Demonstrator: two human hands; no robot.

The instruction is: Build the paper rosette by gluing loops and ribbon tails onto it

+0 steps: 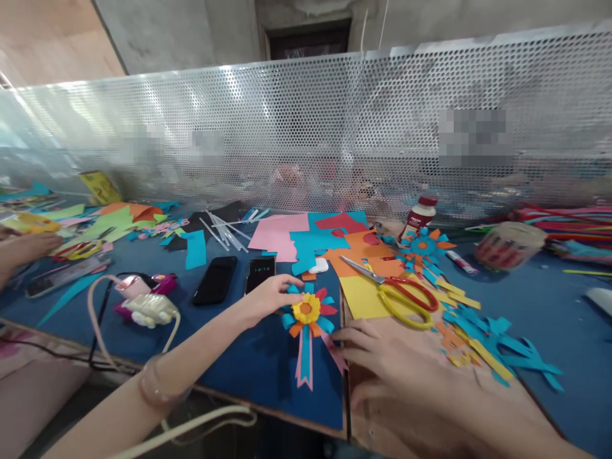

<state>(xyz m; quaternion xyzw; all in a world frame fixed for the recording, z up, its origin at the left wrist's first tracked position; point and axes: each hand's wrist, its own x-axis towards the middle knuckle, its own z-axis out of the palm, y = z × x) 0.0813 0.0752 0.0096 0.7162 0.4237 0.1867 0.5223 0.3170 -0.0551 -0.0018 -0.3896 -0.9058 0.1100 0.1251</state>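
A paper flower [306,310] with a yellow middle, blue, red and orange petals and pink-and-blue ribbon tails is in front of me at the table's edge. My left hand [275,298] has its thumb and fingers around a blue petal at the flower's upper left. On the right, my right hand [377,357] is slightly blurred, its fingers apart and their tips beside a pink paper tail [336,352]. Beyond that hand, scissors [406,296] with red and yellow handles lie on yellow paper [358,294].
Two dark phones, one [215,280] left of the other, lie past my left forearm. White sticks [224,231], coloured sheets [280,233], a second flower [424,247], a bottle [421,217], a jar [509,245] and blue scraps [507,344] surround the work. Another person's hand [36,245] shows at far left.
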